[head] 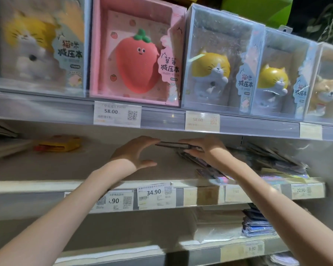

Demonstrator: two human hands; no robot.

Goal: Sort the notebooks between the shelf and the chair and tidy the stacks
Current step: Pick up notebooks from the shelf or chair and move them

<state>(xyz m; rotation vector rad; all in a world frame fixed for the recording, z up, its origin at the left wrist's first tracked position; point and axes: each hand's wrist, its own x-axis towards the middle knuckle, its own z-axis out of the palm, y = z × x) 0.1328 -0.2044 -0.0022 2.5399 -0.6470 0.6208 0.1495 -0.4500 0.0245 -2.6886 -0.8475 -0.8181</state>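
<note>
notebook [173, 145]: dark, held flat and raised inside the middle shelf [69, 186], above the left end of a leaning stack [267, 160]
right hand [201, 148]: fingers curled round its right end
left hand [136, 153]: fingers straight, tips touching its left end
yellow item [58, 144]: far left, blurred
upper shelf: boxed cat and strawberry toys

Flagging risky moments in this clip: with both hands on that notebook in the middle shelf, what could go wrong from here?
1. The notebook is held above a loose, slanted pile; set down off-centre, it may slide.
2. A few items lie at the shelf lip under the right hand's forearm and could be knocked off.
3. The left hand only touches the notebook's end with straight fingers, so the hold may be weak.
</note>
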